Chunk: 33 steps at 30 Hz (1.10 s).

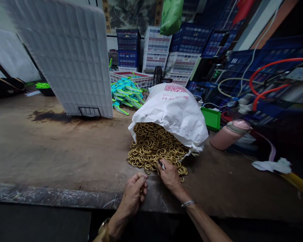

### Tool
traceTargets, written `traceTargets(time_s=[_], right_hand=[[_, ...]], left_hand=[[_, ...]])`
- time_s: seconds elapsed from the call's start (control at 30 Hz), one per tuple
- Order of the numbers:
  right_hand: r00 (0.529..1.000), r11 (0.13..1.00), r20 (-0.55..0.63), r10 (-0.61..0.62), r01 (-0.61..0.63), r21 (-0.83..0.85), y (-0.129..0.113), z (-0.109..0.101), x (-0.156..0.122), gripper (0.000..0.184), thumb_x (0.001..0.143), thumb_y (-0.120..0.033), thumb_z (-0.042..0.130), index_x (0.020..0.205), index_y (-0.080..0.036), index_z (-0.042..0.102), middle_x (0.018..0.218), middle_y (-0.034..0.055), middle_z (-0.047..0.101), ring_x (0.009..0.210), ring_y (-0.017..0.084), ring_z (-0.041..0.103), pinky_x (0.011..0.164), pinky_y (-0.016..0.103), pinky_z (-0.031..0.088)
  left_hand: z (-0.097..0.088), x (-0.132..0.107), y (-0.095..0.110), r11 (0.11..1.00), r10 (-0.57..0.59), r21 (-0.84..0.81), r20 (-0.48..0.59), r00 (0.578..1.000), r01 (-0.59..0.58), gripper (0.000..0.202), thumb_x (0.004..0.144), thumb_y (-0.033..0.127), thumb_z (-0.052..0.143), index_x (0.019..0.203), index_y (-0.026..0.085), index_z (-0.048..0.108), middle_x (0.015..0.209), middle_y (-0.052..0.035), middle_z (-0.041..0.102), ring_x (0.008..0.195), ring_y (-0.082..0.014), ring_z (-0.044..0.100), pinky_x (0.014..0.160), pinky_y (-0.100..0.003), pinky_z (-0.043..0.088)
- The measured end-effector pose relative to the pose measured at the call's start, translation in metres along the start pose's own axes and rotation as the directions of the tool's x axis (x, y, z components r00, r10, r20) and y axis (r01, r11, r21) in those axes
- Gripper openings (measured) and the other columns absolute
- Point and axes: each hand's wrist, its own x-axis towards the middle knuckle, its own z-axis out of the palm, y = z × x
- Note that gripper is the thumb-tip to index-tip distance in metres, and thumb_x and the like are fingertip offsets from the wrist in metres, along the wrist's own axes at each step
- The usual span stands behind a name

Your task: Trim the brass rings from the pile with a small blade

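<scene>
My left hand [135, 191] is closed just above the table's front edge, its thumb and fingers curled; a bit of gold-coloured ring shows between them. Close by on the right, my right hand [170, 176] is at the front of a heap of gold-coloured rings [151, 148]. Its fingers are wrapped round a small black-and-white tool [162, 164] whose kind I cannot make out. The heap spills from the open mouth of a white woven sack [171, 111] lying on its side with red print. A few rings lie under and beside my right fingers.
Behind the sack are blue-and-green plastic parts [127, 92]. A tall white padded panel [73, 60] stands at left on the brown table [53, 151]. To the right are a green tray [211, 118], a pink bottle [229, 135], red hoses and stacked crates [184, 64].
</scene>
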Motion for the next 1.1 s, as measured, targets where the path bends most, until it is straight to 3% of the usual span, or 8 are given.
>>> traceTargets(time_s=[0.17,0.4,0.6,0.73,0.83,0.97,1.1], right_hand=[[0.999,0.977,0.039,0.033,-0.041,0.208,0.003,-0.002,-0.005,0.029,0.082,-0.036,0.036,0.06,-0.019,0.046,0.052,-0.0051,0.04,0.05,0.01,0.037,0.05,0.021,0.028],[0.982,0.861,0.162,0.093,-0.161,0.483,-0.003,-0.001,-0.013,0.03,0.081,-0.041,0.039,0.061,-0.019,0.046,0.051,-0.005,0.043,0.048,0.009,0.039,0.05,0.021,0.031],[0.986,0.839,0.16,0.053,-0.131,0.528,-0.013,-0.005,-0.018,0.031,0.081,-0.041,0.039,0.061,-0.019,0.046,0.05,-0.0049,0.043,0.048,0.009,0.039,0.049,0.02,0.032],[0.992,0.849,0.118,0.036,-0.093,0.52,-0.012,0.0,-0.02,0.031,0.083,-0.041,0.038,0.065,-0.018,0.048,0.051,-0.0049,0.044,0.048,0.009,0.04,0.049,0.02,0.033],[0.996,0.87,0.078,0.047,-0.079,0.487,-0.008,0.004,-0.021,0.031,0.084,-0.041,0.037,0.068,-0.018,0.05,0.052,-0.0045,0.045,0.05,0.009,0.042,0.051,0.02,0.034],[0.993,0.925,0.117,0.014,-0.057,0.376,-0.008,-0.001,-0.02,0.029,0.084,-0.038,0.037,0.069,-0.018,0.051,0.055,-0.0034,0.046,0.053,0.01,0.042,0.052,0.021,0.033],[0.988,0.917,0.153,0.03,-0.089,0.389,-0.015,-0.013,-0.019,0.027,0.084,-0.038,0.038,0.082,-0.018,0.054,0.069,-0.0004,0.055,0.063,0.012,0.048,0.059,0.022,0.036]], left_hand=[[0.01,0.011,0.001,0.984,0.093,0.16,-0.081,0.992,-0.079,0.035,0.066,0.047,0.059,0.083,0.017,0.051,0.052,0.0074,0.047,0.036,-0.0041,0.038,0.031,-0.014,0.021],[0.015,0.022,-0.001,0.925,0.224,0.327,-0.067,0.972,-0.191,0.028,0.073,0.039,0.052,0.089,0.015,0.054,0.048,0.0083,0.043,0.037,-0.0047,0.037,0.036,-0.015,0.027],[0.014,0.029,0.001,0.917,0.217,0.359,-0.088,0.972,-0.172,0.031,0.073,0.04,0.051,0.093,0.016,0.051,0.049,0.0087,0.044,0.037,-0.0058,0.038,0.036,-0.016,0.028],[0.012,0.03,0.002,0.927,0.137,0.356,-0.023,0.99,-0.12,0.028,0.073,0.045,0.051,0.07,0.017,0.05,0.045,0.0082,0.042,0.034,-0.0047,0.032,0.034,-0.016,0.023],[0.012,0.029,0.002,0.921,0.155,0.366,-0.021,0.988,-0.136,0.03,0.072,0.044,0.052,0.059,0.018,0.044,0.043,0.0083,0.041,0.035,-0.0047,0.031,0.037,-0.017,0.025],[0.014,0.027,0.002,0.848,0.343,0.446,-0.048,0.938,-0.287,0.024,0.072,0.034,0.053,0.056,0.018,0.045,0.048,0.0073,0.041,0.043,-0.007,0.037,0.046,-0.019,0.032],[0.01,0.026,-0.003,0.684,0.503,0.585,0.054,0.863,-0.436,0.017,0.076,0.027,0.05,0.062,0.017,0.052,0.058,0.0033,0.048,0.057,-0.0104,0.045,0.056,-0.021,0.036]])
